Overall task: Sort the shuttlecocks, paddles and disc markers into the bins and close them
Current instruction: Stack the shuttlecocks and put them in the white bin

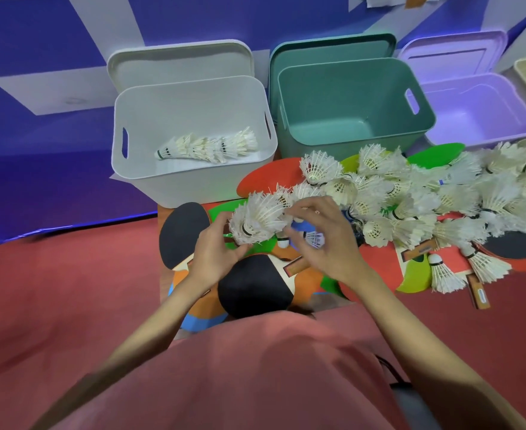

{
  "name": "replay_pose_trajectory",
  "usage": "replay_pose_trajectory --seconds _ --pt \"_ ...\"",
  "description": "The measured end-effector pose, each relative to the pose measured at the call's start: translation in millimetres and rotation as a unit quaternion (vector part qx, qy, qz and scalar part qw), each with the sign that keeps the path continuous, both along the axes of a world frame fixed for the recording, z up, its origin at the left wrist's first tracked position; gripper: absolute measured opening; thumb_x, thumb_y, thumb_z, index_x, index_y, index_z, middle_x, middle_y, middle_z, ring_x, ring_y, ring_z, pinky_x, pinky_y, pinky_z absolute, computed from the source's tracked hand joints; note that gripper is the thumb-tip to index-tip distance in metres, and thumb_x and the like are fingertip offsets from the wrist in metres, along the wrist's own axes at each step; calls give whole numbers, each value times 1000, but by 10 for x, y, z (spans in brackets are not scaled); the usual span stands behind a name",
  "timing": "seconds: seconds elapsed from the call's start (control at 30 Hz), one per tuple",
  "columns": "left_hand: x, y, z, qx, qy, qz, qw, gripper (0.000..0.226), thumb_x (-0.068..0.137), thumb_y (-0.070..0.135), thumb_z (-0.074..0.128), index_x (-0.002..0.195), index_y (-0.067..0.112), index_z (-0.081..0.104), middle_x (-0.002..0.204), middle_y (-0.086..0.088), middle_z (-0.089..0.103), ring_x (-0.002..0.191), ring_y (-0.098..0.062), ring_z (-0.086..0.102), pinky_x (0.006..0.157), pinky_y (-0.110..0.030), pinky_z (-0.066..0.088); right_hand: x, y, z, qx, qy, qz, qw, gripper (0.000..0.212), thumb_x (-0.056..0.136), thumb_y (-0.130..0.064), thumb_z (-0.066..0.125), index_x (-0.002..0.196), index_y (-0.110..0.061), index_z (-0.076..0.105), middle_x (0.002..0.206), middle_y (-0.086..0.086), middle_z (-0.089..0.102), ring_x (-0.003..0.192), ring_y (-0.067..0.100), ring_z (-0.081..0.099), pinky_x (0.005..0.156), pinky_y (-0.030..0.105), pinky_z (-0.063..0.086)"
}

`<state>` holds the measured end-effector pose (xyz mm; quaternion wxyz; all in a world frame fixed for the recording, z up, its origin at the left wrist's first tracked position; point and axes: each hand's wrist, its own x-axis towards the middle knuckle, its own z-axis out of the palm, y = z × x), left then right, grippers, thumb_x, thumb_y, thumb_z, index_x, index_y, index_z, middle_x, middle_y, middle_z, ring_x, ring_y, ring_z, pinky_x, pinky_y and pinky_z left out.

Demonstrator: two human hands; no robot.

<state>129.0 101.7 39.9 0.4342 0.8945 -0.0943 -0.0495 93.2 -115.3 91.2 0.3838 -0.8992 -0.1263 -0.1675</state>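
Between the two hands, a nested stack of white shuttlecocks (260, 220) lies tilted over the pile, feathers fanning up and to the right. The left hand (216, 252) has its grip on the lower end of that stack, thumb and fingers curled round the skirt near the dark band. The right hand (320, 240) meets the stack from the other side, fingers bent and pinching at its upper feathers; whether that grip is fully closed on the stack or on a separate shuttlecock cannot be told, since the fingertips are lost in the feathers.

Below the grips lie black-faced paddles (255, 285), with another black paddle (182, 234) just left of the left hand, all resting on flat disc markers (269, 175) in red, green, orange and blue. To the right of the right hand a loose heap of shuttlecocks (426, 193) spreads across more paddles and markers.

Beyond the grips stand three open bins with lids propped behind them: a white bin (193, 187) holding a row of nested shuttlecocks (207, 145), a green bin (353, 103), and a lilac bin (479, 103) farthest right. Everything sits on a red floor (54, 290).
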Motion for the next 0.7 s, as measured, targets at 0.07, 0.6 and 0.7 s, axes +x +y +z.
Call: replay_pose_trajectory --seconds 0.07,0.6,0.7 --pt "-10 -19 11 -9 2 6 1000 57 72 20 82 121 11 56 109 0 68 99 -19 65 82 -45 55 111 -198 -27 -15 18 -67 997 21 89 -22 62 103 -9 70 95 3 60 92 20 52 78 26 43" --pt "9 35 119 -14 6 59 998 51 71 16 82 115 14 58 102 4 69 94 -14 66 83 -40 55 818 -406 -122 -202 -51 -155 966 6 80 -11 68 80 -12 75 91 5 63 85 28 51 73 37 37" --pt "-10 59 85 -8 12 64 998 49 71 16 83 113 13 58 101 2 69 91 -15 66 81 -41 55 601 -297 171 -58 -138 -112 982 8 84 -11 68 88 -13 75 84 0 66 82 23 49 71 30 38"
